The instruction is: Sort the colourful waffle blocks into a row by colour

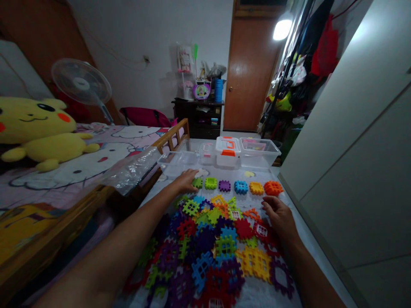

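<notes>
My left hand is at the left end of a row of stacked plastic pieces, its thumb and fingers around a green notched building block. My right hand hovers over the right side, fingers loosely bent and apart, with nothing seen in them. Just beyond it sits an orange stack of blocks. Between the hands, the row holds a lime block, a purple block, a blue block and a yellow-orange block. Nearer me spreads a pile of loose interlocking pieces in many colours.
Behind the row stand clear plastic boxes and a lidded box with orange latches. A wooden bed rail and plastic wrap border the left. A pale cabinet rises along the right.
</notes>
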`<state>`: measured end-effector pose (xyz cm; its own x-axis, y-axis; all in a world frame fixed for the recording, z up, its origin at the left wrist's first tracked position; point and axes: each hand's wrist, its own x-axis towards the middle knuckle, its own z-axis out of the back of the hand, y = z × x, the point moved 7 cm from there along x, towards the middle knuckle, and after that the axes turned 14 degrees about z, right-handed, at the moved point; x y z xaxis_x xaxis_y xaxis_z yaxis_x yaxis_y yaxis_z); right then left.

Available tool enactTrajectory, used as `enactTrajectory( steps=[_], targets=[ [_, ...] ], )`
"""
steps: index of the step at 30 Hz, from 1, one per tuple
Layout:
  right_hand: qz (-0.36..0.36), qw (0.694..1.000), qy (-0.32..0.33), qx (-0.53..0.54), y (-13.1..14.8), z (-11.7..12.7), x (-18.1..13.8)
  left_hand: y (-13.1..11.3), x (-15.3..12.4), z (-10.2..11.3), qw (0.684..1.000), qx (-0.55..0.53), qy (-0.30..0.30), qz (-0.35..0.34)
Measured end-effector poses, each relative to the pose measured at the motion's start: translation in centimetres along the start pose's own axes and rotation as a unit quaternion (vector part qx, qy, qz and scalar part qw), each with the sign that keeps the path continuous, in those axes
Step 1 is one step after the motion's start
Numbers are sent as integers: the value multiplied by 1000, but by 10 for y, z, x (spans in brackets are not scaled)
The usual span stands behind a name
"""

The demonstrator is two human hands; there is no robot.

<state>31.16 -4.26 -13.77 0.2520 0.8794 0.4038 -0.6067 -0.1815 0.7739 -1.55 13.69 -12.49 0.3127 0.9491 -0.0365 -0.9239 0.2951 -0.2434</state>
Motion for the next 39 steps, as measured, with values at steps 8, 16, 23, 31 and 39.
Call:
enactTrajectory(
  steps=[8,16,23,31,39],
  targets=[
    [29,998,36,-35,7,-8,-1,2,-72,22,999,-18,8,-40],
    [33,993,94,-58,5,-17,-3,61,-152,32,995,-92,20,36],
    [42,990,110,-76,4,-19,-3,112,-217,16,975,-152,97,128],
    [40,984,146,-89,5,-22,-4,88,-245,5,987,-121,46,93],
    [46,984,146,-90,3,-22,-4,76,-234,19,988,-115,-9,98]
  ],
)
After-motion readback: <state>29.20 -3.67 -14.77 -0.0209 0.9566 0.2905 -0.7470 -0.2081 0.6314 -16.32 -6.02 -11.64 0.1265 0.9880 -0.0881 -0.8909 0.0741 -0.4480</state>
